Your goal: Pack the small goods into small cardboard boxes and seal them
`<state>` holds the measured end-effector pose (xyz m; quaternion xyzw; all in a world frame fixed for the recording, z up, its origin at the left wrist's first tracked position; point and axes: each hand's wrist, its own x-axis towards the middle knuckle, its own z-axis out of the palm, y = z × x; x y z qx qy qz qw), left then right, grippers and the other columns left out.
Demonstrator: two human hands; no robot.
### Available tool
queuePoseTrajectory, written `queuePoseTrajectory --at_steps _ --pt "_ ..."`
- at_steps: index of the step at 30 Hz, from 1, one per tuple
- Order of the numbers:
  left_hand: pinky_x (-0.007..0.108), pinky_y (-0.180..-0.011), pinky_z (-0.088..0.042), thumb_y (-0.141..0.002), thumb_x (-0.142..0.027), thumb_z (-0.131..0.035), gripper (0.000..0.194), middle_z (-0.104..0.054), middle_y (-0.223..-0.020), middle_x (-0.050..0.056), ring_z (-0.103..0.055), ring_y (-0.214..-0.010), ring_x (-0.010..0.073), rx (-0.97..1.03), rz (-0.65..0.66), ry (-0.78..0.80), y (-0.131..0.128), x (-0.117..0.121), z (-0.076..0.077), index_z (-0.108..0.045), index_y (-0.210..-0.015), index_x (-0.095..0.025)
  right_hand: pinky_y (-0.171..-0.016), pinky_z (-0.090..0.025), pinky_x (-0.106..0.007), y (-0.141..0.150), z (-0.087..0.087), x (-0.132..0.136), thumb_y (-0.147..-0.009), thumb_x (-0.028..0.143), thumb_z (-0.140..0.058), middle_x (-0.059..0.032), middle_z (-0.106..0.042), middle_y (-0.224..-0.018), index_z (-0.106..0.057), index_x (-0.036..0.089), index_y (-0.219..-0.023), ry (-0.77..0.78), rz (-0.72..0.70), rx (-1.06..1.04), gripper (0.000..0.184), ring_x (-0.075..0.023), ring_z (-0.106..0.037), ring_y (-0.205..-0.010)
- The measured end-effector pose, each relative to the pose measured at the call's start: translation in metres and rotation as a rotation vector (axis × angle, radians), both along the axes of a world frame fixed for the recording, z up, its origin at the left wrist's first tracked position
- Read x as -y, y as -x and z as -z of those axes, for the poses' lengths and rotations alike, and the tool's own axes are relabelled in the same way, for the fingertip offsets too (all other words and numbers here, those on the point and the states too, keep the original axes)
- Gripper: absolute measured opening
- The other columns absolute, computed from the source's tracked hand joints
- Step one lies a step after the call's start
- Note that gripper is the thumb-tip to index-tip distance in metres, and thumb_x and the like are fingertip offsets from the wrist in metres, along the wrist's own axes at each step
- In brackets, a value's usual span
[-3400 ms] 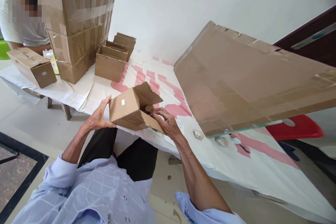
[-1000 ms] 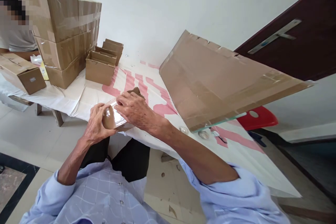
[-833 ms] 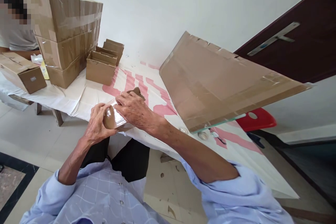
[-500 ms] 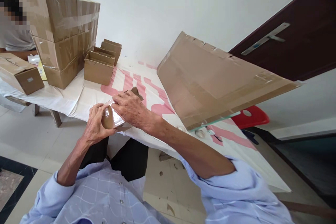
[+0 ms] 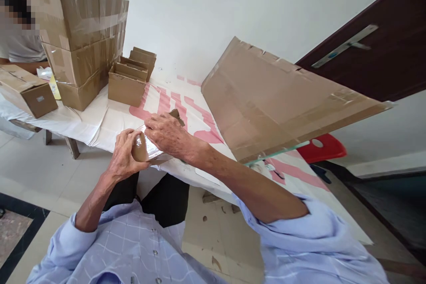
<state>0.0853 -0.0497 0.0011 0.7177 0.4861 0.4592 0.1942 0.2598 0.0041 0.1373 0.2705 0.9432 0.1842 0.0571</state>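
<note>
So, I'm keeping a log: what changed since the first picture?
The right hand moved from the open end of the box toward the left hand; both are now on a shiny clear piece unseen then. The box is mostly hidden. The carton stack and cardboard panel stayed put.

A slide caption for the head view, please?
Left hand and right hand on a shiny item, taped cartons stacked behind.
</note>
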Motion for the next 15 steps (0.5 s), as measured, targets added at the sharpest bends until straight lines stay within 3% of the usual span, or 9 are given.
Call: queuePoseTrajectory --at_steps 9,15 --pt "0.063 -0.127 -0.047 -0.066 -0.031 -0.097 0.094 -0.056 -0.155 0.016 -0.053 -0.147 0.0426 0.006 0.025 0.008 -0.002 -0.002 -0.004 -0.058 -0.152 -0.026 -0.089 -0.044 -0.039 0.005 0.0 -0.016 -0.106 0.0 -0.05 -0.0132 -0.076 -0.104 -0.081 0.015 -0.109 0.082 0.072 0.065 0.035 -0.026 -0.063 -0.1" --pt "0.064 -0.127 -0.047 -0.068 -0.035 -0.097 0.094 -0.056 -0.156 0.016 -0.052 -0.148 0.0429 0.018 0.021 0.018 -0.001 -0.003 -0.002 -0.058 -0.153 -0.027 -0.091 -0.044 -0.039 0.004 0.005 -0.024 -0.105 -0.001 -0.053 -0.0126 -0.076 -0.103 -0.079 0.016 -0.107 0.06 -0.034 0.077 0.031 -0.0273 -0.063 -0.102"
